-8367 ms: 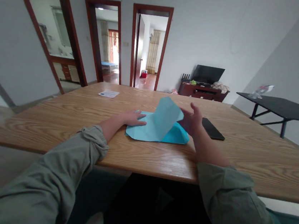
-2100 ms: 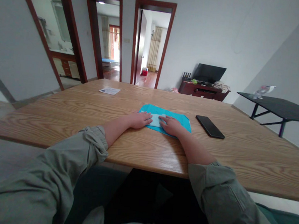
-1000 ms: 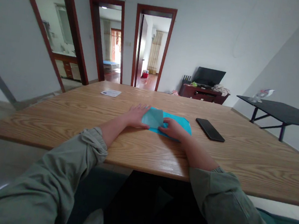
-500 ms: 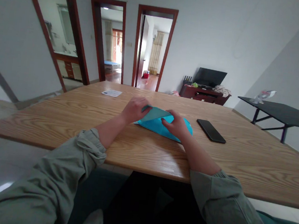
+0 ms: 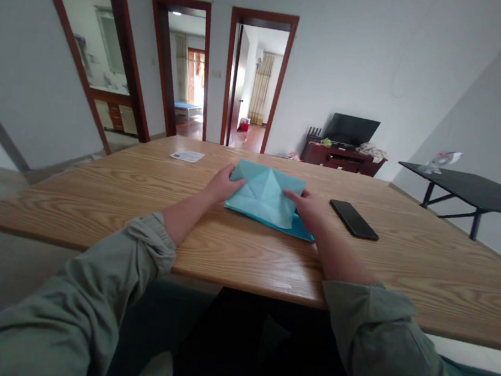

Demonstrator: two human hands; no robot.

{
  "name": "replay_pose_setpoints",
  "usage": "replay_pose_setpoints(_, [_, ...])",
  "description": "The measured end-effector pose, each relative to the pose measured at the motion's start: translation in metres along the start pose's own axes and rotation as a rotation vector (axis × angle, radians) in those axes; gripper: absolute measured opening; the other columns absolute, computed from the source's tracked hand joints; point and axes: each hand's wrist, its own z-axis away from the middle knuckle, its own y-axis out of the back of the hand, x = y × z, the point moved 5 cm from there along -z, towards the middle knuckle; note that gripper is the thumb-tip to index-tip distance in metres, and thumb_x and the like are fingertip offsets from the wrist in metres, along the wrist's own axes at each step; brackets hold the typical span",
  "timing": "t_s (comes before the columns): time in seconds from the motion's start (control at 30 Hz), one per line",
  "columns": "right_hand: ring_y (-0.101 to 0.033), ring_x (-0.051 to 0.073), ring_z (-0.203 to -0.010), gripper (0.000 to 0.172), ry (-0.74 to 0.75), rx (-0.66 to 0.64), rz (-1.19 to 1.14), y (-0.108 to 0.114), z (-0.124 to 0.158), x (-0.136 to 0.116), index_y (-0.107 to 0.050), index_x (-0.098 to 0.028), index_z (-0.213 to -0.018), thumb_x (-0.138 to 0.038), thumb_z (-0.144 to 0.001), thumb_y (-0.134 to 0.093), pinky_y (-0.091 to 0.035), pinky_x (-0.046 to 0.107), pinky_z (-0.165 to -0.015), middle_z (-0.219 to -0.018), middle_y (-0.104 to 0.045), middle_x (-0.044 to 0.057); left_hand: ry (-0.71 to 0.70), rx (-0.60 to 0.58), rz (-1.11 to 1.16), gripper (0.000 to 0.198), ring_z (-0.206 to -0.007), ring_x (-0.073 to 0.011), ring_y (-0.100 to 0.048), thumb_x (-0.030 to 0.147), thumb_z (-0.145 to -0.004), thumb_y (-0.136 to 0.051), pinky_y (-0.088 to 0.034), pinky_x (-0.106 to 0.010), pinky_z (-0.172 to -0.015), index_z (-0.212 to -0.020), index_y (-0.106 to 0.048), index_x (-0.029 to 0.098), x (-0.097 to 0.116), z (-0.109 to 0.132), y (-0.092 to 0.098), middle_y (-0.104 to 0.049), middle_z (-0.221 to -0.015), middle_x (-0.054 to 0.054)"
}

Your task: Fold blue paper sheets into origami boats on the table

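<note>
A light blue sheet of paper with crossing crease lines is held opened out and tilted toward me above the table. My left hand pinches its left edge, thumb on the near face. At the right edge my right hand grips it the same way, its other fingers hidden behind the paper. Beneath the sheet lies a brighter blue flat piece, mostly covered; I cannot tell whether it is a separate sheet.
On the wooden table a black phone lies right of my right hand. A small printed card rests at the far left. Beyond the table's right side stands a black folding table with a clear plastic item on it.
The light blue paper, folded over between my fingers before, is now spread open with its creased face toward me. My hands have moved apart to its left and right edges.
</note>
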Motion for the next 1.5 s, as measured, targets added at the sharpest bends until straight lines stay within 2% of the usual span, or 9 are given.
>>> replay_pose_setpoints(0.2, [-0.064, 0.020, -0.087, 0.021, 0.177, -0.071, 0.864, -0.009, 0.008, -0.002, -0.065, -0.022, -0.092, -0.037, -0.079, -0.060, -0.046, 0.029, -0.076, -0.096, -0.071, 0.005, 0.022, -0.291, -0.381, 0.028, -0.083, -0.0199, -0.062, 0.029, -0.073, -0.063, -0.049, -0.030, -0.076, -0.099, -0.062, 0.019, -0.015, 0.007, -0.015, -0.067, -0.093, -0.005])
replay_pose_setpoints(0.4, [-0.060, 0.021, -0.105, 0.028, 0.268, -0.153, 1.129, -0.022, 0.013, -0.002, -0.064, -0.022, -0.110, -0.031, -0.085, -0.054, -0.042, 0.027, -0.089, -0.116, -0.066, 0.008, -0.033, -0.446, -0.445, 0.046, -0.092, -0.0197, -0.063, 0.042, -0.073, -0.066, -0.049, -0.029, -0.082, -0.114, -0.061, 0.022, -0.005, 0.015, -0.022, -0.066, -0.111, -0.005])
replay_pose_setpoints(0.6, [-0.056, 0.022, -0.115, 0.049, 0.390, -0.374, 1.157, -0.038, 0.020, -0.002, -0.053, -0.028, -0.135, -0.019, -0.088, -0.042, -0.037, 0.033, -0.102, -0.129, -0.059, 0.006, -0.188, -0.655, -0.482, 0.044, -0.115, -0.0225, -0.055, 0.047, -0.081, -0.056, -0.039, -0.032, -0.100, -0.121, -0.062, 0.028, 0.008, 0.028, -0.036, -0.061, -0.128, -0.003])
replay_pose_setpoints(0.83, [-0.027, 0.032, -0.140, 0.063, 0.252, -0.533, 1.197, -0.052, 0.034, 0.000, -0.040, -0.024, -0.145, -0.054, -0.089, -0.042, -0.021, 0.048, -0.113, -0.151, -0.033, 0.008, -0.165, -0.828, -0.616, 0.073, -0.140, -0.0300, -0.029, 0.065, -0.084, -0.042, -0.021, -0.044, -0.112, -0.143, -0.039, 0.022, 0.009, 0.041, -0.053, -0.030, -0.153, -0.012])
replay_pose_setpoints(0.93, [-0.013, 0.034, -0.144, 0.072, 0.173, -0.578, 1.181, -0.057, 0.038, 0.004, -0.023, -0.022, -0.151, -0.058, -0.090, -0.036, -0.013, 0.056, -0.113, -0.156, -0.017, 0.010, -0.145, -0.880, -0.648, 0.083, -0.144, -0.0310, -0.014, 0.069, -0.084, -0.036, -0.012, -0.048, -0.114, -0.150, -0.022, 0.021, 0.017, 0.049, -0.061, -0.015, -0.157, -0.011])
replay_pose_setpoints(1.07, [-0.005, 0.031, -0.145, 0.082, 0.156, -0.649, 1.145, -0.062, 0.040, 0.008, -0.012, -0.018, -0.152, -0.063, -0.088, -0.033, -0.008, 0.054, -0.115, -0.157, -0.008, 0.011, -0.116, -0.932, -0.669, 0.093, -0.145, -0.0291, -0.007, 0.072, -0.081, -0.037, -0.008, -0.047, -0.115, -0.152, -0.012, 0.017, 0.028, 0.055, -0.065, -0.007, -0.157, -0.012])
replay_pose_setpoints(1.2, [-0.003, 0.031, -0.145, 0.091, 0.154, -0.671, 1.113, -0.060, 0.040, 0.007, -0.012, -0.018, -0.152, -0.070, -0.083, -0.039, -0.006, 0.053, -0.116, -0.157, -0.007, 0.011, -0.127, -0.963, -0.616, 0.092, -0.145, -0.0296, -0.008, 0.071, -0.078, -0.046, -0.010, -0.048, -0.115, -0.151, -0.017, 0.023, 0.030, 0.054, -0.061, -0.011, -0.157, -0.009])
replay_pose_setpoints(1.33, [-0.007, 0.030, -0.145, 0.098, 0.137, -0.710, 1.057, -0.055, 0.042, 0.000, -0.020, -0.023, -0.151, -0.071, -0.073, -0.054, -0.008, 0.050, -0.117, -0.157, -0.012, 0.008, -0.120, -0.984, -0.554, 0.083, -0.141, -0.0310, -0.025, 0.067, -0.072, -0.058, -0.019, -0.044, -0.113, -0.144, -0.038, 0.029, 0.025, 0.049, -0.051, -0.022, -0.155, -0.007])
replay_pose_setpoints(1.5, [-0.021, 0.032, -0.142, 0.094, 0.124, -0.699, 0.965, -0.047, 0.043, -0.007, -0.033, -0.032, -0.146, -0.063, -0.065, -0.070, -0.017, 0.047, -0.116, -0.155, -0.022, 0.002, -0.061, -0.971, -0.482, 0.079, -0.133, -0.0324, -0.040, 0.056, -0.064, -0.071, -0.028, -0.044, -0.110, -0.136, -0.049, 0.031, 0.024, 0.044, -0.042, -0.033, -0.151, -0.007])
